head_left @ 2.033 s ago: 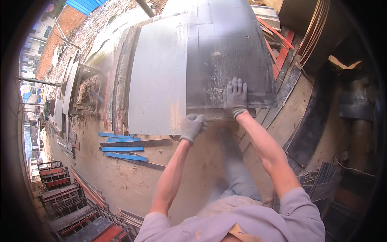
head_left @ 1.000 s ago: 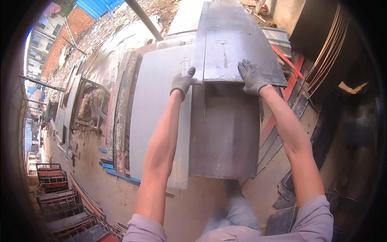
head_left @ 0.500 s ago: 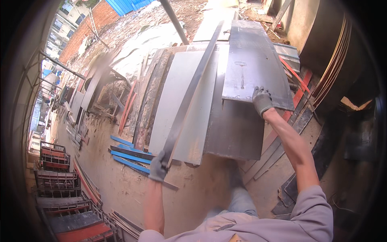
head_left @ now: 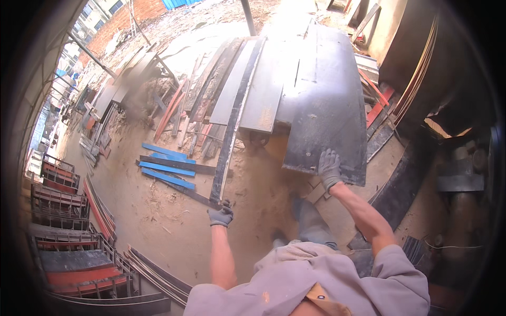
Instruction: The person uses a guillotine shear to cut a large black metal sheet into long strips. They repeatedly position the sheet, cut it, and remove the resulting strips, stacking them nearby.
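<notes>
My left hand (head_left: 220, 215), in a grey glove, is closed around the near end of a long narrow board strip (head_left: 236, 116). The strip has a dark face and a pale edge. It runs away from me, its far part resting across grey panels (head_left: 263, 108). My right hand (head_left: 330, 166), also gloved, lies on the near edge of a wide dark panel (head_left: 332, 116). Its fingers are stretched out flat on the panel's top face. Glare washes out the far part of the stack.
Blue strips (head_left: 168, 175) lie on the ground left of the long strip. Weathered planks (head_left: 216, 79) stand beside the grey panels. Metal racks with red and dark boards (head_left: 79, 263) line the lower left. Curved sheets (head_left: 421, 73) lean at the right. A pole (head_left: 248, 18) rises beyond.
The long strip has turned, showing more of its face, and its near end sits further from the grey panels. The wide dark panel has slid nearer under my right hand.
</notes>
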Demonstrator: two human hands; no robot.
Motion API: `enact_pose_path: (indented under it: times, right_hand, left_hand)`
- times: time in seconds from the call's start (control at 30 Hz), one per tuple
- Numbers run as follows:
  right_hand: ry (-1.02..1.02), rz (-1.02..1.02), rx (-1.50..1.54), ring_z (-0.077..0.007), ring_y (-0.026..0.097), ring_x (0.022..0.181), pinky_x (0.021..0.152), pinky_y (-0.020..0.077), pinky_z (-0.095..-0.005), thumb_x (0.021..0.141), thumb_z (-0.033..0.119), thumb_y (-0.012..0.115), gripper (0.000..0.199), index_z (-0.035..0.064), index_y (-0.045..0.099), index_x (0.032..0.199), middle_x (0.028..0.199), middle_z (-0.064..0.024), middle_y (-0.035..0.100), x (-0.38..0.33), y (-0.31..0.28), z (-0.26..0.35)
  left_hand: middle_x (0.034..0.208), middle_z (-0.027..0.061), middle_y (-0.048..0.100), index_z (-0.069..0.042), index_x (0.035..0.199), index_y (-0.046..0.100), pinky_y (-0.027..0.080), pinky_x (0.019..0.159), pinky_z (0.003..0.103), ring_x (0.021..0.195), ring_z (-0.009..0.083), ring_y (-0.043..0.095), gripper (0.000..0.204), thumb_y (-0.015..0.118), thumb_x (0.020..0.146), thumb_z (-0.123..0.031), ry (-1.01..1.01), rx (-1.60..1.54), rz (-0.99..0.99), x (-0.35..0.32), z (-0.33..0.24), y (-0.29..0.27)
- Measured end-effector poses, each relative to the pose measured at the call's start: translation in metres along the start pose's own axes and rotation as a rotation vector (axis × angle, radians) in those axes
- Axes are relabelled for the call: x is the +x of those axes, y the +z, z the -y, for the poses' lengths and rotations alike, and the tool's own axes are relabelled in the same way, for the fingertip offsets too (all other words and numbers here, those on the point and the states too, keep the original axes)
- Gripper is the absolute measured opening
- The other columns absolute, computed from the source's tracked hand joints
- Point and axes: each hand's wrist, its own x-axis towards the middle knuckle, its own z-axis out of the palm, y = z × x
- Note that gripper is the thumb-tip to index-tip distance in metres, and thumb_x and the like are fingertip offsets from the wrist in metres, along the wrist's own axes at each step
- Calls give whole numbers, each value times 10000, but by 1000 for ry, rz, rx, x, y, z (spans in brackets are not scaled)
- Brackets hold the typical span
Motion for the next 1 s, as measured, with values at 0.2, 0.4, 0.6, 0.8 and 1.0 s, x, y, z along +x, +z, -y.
enact_pose_path:
  times: [0.2,0.4,0.6,0.8,1.0]
  right_hand:
    - [17,3,155,-508,376,1327,1078,300,-630,946,150,407,552,-113,343,1428,1471,-338,343,-92,-22,66]
    - [33,-11,170,-539,352,1324,1070,283,-659,971,190,379,547,-108,348,1429,1466,-364,328,-184,-55,129]
    - [-291,-45,246,-485,430,1281,1063,337,-598,885,237,567,589,-75,438,1367,1403,-324,428,-298,-97,120]
    - [176,-300,1089,-365,532,1145,987,424,-448,766,442,714,650,-26,541,1182,1214,-222,560,-340,-52,21]
    - [935,735,1992,-290,627,1064,907,506,-398,875,606,607,825,-50,470,1355,1272,-157,600,-326,26,21]
  left_hand:
    - [1077,139,636,-2,1230,493,540,678,317,895,214,642,417,644,910,-223,12,1170,367,-48,115,-91]
    - [1320,132,556,-22,1408,451,454,996,328,1121,232,570,631,720,871,-216,-199,1258,614,-91,324,-169]
    - [1298,99,582,-40,1371,489,470,994,375,1138,254,582,533,668,918,-255,-34,984,315,-151,372,-252]
    - [1322,73,581,-79,1356,510,473,1009,458,1193,301,559,484,620,952,-321,296,635,-188,-253,301,-326]
    - [1445,119,478,-110,1446,421,387,1099,501,1309,357,448,666,486,960,-561,296,478,-48,-380,204,-484]
